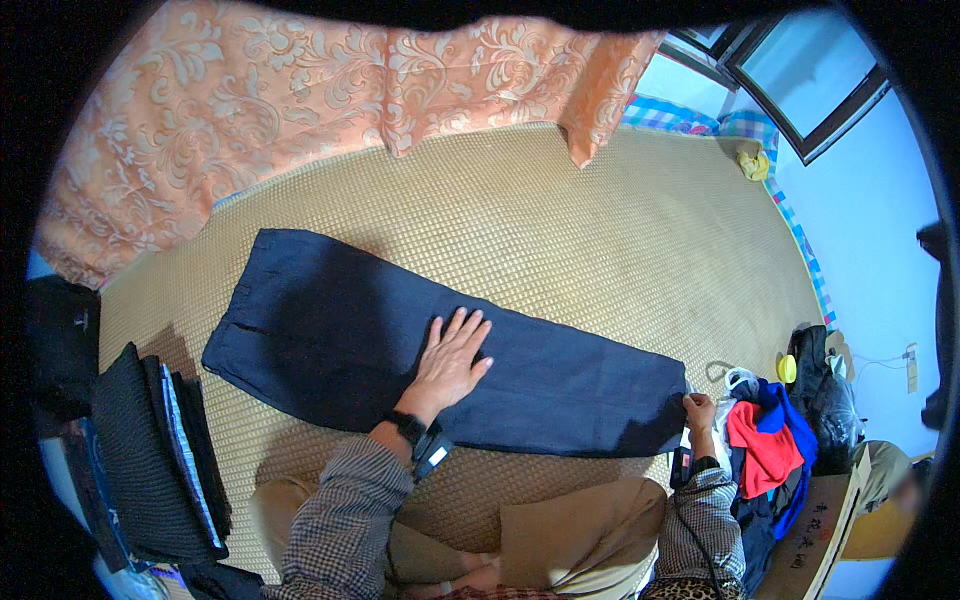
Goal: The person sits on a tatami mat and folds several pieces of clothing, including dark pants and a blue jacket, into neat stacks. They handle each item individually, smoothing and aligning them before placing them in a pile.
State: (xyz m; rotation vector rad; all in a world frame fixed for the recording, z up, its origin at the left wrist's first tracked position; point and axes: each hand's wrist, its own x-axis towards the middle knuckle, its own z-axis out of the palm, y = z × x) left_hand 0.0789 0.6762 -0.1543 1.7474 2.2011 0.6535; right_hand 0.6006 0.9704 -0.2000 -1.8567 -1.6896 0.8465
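Observation:
A pair of dark navy trousers (540, 382), folded lengthwise, lies spread on the woven mat (525, 195) before me. Its elastic-looking waist end is at the left and the leg hems are at the right. My left hand (448, 366) rests palm down on the middle of the cloth, fingers spread. At the hem end, my right hand (700, 411) has its thumb and fingers closed on the edge of the fabric. Both wrists carry dark straps, and a small device hangs beside the left one.
Folded dark clothes (150, 450) stand stacked at left. On the right, a red garment (761, 450) and a blue one (799, 427) lie heaped by a cardboard box (810, 525). A patterned orange curtain (300, 90) hangs along the far edge; an open window (810, 82) is at upper right.

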